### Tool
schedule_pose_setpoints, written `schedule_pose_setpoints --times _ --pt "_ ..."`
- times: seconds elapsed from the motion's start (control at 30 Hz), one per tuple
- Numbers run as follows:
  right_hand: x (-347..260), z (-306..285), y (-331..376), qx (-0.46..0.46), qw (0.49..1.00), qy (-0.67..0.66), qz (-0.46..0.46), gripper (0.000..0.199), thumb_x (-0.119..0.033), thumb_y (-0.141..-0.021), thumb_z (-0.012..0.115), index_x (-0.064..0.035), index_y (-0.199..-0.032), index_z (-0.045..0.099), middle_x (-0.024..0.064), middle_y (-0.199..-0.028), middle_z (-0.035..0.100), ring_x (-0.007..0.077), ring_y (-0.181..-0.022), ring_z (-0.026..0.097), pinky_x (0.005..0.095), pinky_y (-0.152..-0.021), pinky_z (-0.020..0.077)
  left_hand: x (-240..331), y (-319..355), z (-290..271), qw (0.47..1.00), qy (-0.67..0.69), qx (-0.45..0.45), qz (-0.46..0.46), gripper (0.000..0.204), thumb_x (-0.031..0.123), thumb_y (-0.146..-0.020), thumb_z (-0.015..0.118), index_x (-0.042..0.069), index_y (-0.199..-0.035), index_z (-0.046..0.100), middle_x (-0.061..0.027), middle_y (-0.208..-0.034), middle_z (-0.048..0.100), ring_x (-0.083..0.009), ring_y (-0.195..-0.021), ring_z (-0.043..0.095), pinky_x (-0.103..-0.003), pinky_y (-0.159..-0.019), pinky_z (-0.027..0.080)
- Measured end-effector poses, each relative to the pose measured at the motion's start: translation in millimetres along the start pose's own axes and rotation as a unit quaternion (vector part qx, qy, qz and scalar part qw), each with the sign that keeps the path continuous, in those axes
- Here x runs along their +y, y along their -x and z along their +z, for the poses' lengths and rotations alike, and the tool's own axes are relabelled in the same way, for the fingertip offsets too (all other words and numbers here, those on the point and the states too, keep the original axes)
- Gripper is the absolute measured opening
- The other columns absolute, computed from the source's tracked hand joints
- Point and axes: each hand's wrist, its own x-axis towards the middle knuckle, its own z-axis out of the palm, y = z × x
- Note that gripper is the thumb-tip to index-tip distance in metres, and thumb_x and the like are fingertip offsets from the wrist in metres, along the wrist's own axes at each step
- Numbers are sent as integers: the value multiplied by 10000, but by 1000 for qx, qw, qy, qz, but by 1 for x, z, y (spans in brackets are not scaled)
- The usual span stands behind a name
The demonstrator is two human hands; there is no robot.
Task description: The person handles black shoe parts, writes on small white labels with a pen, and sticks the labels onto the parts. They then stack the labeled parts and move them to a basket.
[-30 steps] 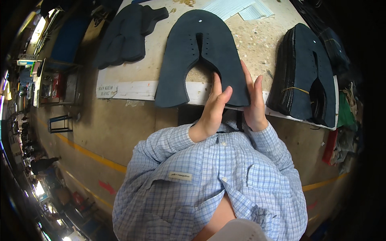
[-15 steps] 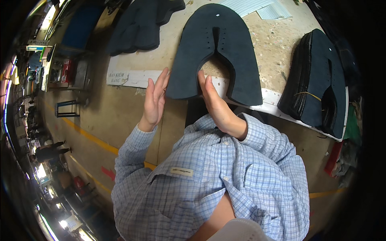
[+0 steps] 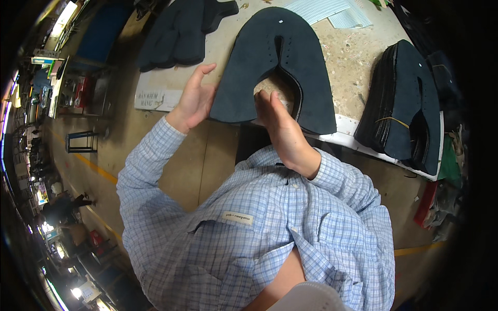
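A large dark blue horseshoe-shaped shoe upper piece (image 3: 282, 57) lies flat on the worktable (image 3: 353, 52). My left hand (image 3: 196, 98) is open with fingers spread, at the piece's left lower edge, close to it or touching it. My right hand (image 3: 280, 127) stands edge-on with flat fingers in the notch between the piece's two legs, fingertips at its inner rim. Neither hand holds anything. Both sleeves are blue checked cloth.
A stack of similar dark pieces (image 3: 407, 103) bound with a yellow band sits at the right of the table. Another dark pile (image 3: 179, 31) lies at the back left. Light paper sheets (image 3: 332, 10) lie at the far edge. A workshop floor with a stool (image 3: 80, 141) is to the left.
My hands, together at the piece's right leg a second ago, have parted. The left hand moved to the left edge, and the right hand shifted into the notch.
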Motion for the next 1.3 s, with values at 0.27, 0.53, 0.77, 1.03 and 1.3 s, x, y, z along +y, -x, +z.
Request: schedule_pose_setpoints --times 0.27,0.53,0.77,1.03,1.3 --pt "-8 25 -6 -34 996 77 19 840 -541 -974 389 24 -1501 58 157 -1575 115 234 -1461 78 317 -1173 91 -23 3 16 990 -62 101 77 370 322 -882 606 24 -1101 615 -62 -1014 661 -157 -911 647 -291 -842 518" --pt "-141 -4 70 -232 941 243 38 382 -174 -984 502 24 -1309 527 150 -1209 632 195 -1179 556 310 -1037 382 -37 -8 -15 983 -131 -4 130 536 272 -896 490 -88 -1293 481 -206 -1258 580 -277 -1181 557 -367 -1062 385" --pt "-244 -24 10 -80 692 623 -356 299 -289 -915 641 -30 -1049 708 92 -916 716 192 -899 688 304 -837 535 -44 -18 -33 980 -143 -13 139 595 229 -862 546 -81 -1348 397 -208 -1231 581 -267 -1149 575 -356 -1017 435" --pt "-270 -66 -236 -11 512 781 -358 118 -161 -758 677 -125 -832 762 70 -852 729 216 -780 706 323 -709 554 -47 -16 -33 978 -131 -26 158 619 210 -881 551 -78 -1386 340 -206 -1252 572 -258 -1156 572 -344 -1015 434" --pt "-196 -105 -310 37 556 785 -269 229 -197 -680 734 -94 -885 736 93 -783 704 258 -762 680 352 -715 528 -41 -11 -31 985 -106 -44 131 702 229 -881 619 -72 -1427 296 -144 -1370 460 -189 -1260 446 -302 -1063 339"
